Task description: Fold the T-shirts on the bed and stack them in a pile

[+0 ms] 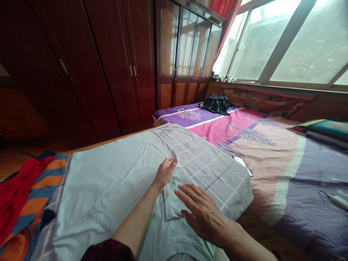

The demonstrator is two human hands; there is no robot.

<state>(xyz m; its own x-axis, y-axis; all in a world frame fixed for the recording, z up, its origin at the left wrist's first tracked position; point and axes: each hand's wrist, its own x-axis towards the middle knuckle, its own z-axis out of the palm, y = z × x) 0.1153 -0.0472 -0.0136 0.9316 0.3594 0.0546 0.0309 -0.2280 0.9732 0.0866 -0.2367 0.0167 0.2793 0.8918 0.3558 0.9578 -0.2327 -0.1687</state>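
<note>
so the pale mint fabric shirt (108, 181) lies across the grey checked cloth (209, 159). on that shirt, the left hand (165, 172) is half curled, nothing pinched; the right hand (202, 210) has fingers loosely spread, over its folded sleeve (172, 203).

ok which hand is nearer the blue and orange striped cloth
The left hand, reaching further forward over the pale green shirt; the right hand is farther from the striped cloth.
</note>
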